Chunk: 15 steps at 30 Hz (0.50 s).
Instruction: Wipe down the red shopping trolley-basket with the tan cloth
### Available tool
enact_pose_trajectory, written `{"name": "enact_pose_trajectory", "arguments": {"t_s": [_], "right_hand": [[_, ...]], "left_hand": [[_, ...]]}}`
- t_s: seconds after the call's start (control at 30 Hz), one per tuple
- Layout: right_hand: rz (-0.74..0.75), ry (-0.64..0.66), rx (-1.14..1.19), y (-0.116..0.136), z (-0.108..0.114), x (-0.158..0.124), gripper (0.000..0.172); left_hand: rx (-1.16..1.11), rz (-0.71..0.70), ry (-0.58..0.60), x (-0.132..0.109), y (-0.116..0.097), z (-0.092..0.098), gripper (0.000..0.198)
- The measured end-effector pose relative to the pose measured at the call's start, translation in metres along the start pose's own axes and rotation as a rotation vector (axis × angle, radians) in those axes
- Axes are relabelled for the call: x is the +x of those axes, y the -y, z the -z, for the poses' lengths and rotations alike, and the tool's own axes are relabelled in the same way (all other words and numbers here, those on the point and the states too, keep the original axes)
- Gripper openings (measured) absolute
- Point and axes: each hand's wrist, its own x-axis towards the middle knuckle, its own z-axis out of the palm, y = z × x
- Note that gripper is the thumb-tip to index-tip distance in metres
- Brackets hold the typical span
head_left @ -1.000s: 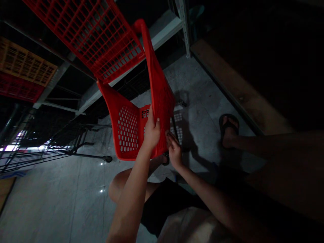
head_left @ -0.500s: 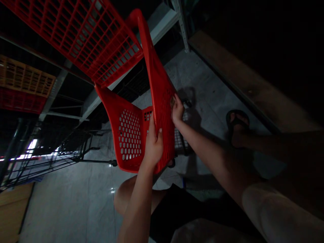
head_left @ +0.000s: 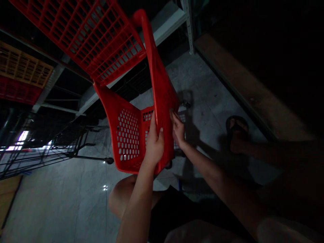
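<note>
A red plastic shopping cart with hole-patterned walls stands tilted across the middle of the view. My left hand is closed over the rim of its near side wall, thumb on the outer face and fingers reaching inside. Against the outer face of that same wall is my right hand, its fingers bent and pressed together at the surface. Whatever those fingers may hold is too dark and small to make out. A red grid flap rises from the cart's upper end.
Metal shelving stands behind the cart. Yellow and red crates sit at the left, above a dark wire cart. A sandalled foot rests on the tiled floor beside a wooden board.
My right hand has slid a little down along the outside of the cart wall, its fingers now more bunched. My left hand keeps its hold on the rim. The view has shifted slightly.
</note>
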Motion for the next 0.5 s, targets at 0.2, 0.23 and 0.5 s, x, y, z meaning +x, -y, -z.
{"name": "enact_pose_trajectory", "arguments": {"t_s": [0.2,0.23,0.5], "right_hand": [[-0.150,-0.079,0.132,0.006,0.004,-0.078,0.046],[-0.144,-0.072,0.085,0.009,0.007,-0.087,0.045],[-0.068,0.060,-0.091,0.056,0.033,-0.164,0.036]], "left_hand": [[-0.029,-0.023,-0.026,0.009,0.009,0.000,0.062],[-0.035,-0.025,-0.029,0.010,0.011,0.000,0.062],[-0.075,-0.066,-0.033,0.010,0.017,-0.003,0.062]]}}
